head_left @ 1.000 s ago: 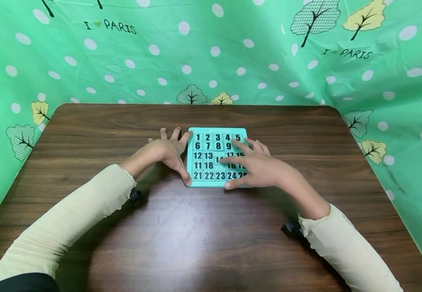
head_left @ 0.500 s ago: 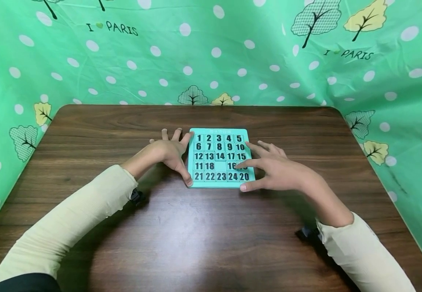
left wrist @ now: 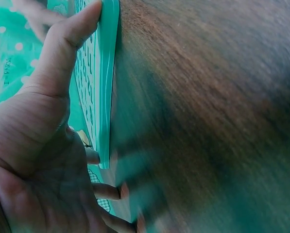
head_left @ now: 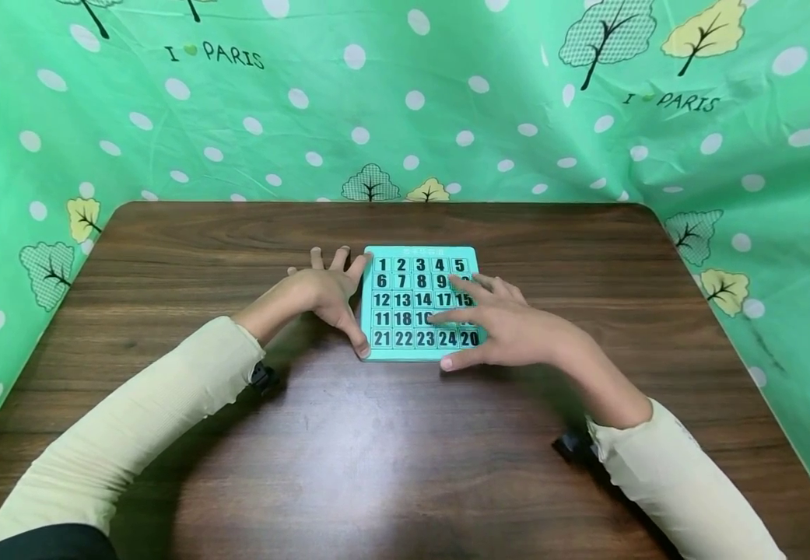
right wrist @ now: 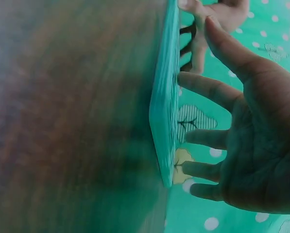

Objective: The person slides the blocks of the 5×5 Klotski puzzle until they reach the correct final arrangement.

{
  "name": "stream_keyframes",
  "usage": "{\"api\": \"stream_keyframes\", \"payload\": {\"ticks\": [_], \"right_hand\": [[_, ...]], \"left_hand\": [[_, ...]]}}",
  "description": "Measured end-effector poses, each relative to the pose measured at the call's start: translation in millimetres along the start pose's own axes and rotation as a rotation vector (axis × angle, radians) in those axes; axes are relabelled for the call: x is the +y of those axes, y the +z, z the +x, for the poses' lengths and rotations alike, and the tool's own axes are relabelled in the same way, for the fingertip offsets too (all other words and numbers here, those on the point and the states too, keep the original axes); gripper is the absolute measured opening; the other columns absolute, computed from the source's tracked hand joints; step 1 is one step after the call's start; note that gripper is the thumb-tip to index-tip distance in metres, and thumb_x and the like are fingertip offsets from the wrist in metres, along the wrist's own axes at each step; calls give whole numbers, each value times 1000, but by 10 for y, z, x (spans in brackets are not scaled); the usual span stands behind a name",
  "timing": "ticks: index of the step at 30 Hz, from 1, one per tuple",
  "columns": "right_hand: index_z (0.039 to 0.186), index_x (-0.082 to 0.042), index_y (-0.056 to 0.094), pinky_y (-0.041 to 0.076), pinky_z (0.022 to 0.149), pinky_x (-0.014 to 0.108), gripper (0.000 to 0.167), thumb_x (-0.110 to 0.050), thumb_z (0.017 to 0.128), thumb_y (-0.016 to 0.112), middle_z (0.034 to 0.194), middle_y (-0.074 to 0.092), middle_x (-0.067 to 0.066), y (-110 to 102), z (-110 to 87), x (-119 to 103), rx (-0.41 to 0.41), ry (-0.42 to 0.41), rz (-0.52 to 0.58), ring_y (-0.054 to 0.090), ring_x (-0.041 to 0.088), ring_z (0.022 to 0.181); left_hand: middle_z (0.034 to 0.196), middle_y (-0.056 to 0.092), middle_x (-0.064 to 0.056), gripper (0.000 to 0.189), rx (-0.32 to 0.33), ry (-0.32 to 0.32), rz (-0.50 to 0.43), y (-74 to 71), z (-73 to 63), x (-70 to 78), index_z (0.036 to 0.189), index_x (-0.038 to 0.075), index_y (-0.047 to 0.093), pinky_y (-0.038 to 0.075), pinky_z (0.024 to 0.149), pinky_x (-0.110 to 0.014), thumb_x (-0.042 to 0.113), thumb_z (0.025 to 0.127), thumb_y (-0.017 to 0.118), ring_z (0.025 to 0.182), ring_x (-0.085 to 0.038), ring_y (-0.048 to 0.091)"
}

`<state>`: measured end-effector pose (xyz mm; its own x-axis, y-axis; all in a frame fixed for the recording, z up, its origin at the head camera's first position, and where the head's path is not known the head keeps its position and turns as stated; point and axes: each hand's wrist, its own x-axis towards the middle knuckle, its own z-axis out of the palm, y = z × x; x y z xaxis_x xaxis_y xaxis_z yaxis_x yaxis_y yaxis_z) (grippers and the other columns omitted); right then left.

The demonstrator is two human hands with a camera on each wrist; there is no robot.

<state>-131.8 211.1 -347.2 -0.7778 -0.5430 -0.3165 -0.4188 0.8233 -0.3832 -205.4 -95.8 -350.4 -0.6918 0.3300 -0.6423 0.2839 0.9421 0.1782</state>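
Note:
A turquoise sliding number puzzle [head_left: 390, 251] lies flat on the table, its tiles bearing black numbers. My left hand [head_left: 327, 292] braces its left side: the thumb presses the near corner and the index finger the far corner, the other fingers spread over the wood. In the left wrist view the thumb [left wrist: 62, 53] lies on the puzzle's rim. With fingers spread, my right hand [head_left: 510, 330] reaches over the right side, index fingertip on the 16 tile [head_left: 420, 319] in the fourth row. That hand covers the tiles right of the 16. Its thumb sits at the near edge.
The dark wood-grain table [head_left: 348, 451] carries the puzzle near its middle. Behind and at both sides hangs a green cloth [head_left: 236, 101] with white dots and printed trees. A black strap piece [head_left: 262, 377] shows under the left sleeve.
The 14 tile went up into the third row. Then the right hand drew back right and came left again, and the 16 tile slid left into the gap. The left hand stays put.

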Motion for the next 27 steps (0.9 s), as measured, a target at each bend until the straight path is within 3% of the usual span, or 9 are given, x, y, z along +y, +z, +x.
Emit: {"api": "stream_keyframes", "payload": {"ticks": [6,9,13,19,27], "right_hand": [[165,-31,60,10,132,87,77,-66,99,79,190,16,20,-44,8,52,31,44,-25,8,59,173],[158,-31,69,13,129,89,70,-67,98,79,189,20,19,-43,-56,46,4,28,-23,10,59,173],[151,-31,74,14,129,88,64,-66,98,80,189,23,18,-52,-58,-7,32,13,-6,12,58,173],[161,-33,64,9,134,84,75,-66,97,82,191,15,18,-5,141,-94,36,6,4,9,57,174],[170,-45,51,8,137,80,84,-72,95,80,193,5,11,25,471,-425,-20,-45,-31,4,51,177]], "left_hand": [[188,-24,-20,174,-1,-6,0,-10,-11,7,179,31,-23,12,124,-96,76,65,101,168,-66,-22],[188,-24,-21,174,-3,-4,2,-8,-13,13,180,31,-22,12,124,-96,76,65,101,168,-66,-21],[188,-23,-21,174,0,-6,5,-10,-13,11,180,30,-22,13,122,-97,76,66,101,168,-66,-22],[188,-24,-21,176,-1,-2,-1,2,1,7,179,30,-23,11,123,-97,76,64,102,167,-66,-23],[188,-21,-23,174,-4,-8,6,-8,-6,20,180,28,-21,13,125,-95,77,66,101,168,-67,-20]]}}
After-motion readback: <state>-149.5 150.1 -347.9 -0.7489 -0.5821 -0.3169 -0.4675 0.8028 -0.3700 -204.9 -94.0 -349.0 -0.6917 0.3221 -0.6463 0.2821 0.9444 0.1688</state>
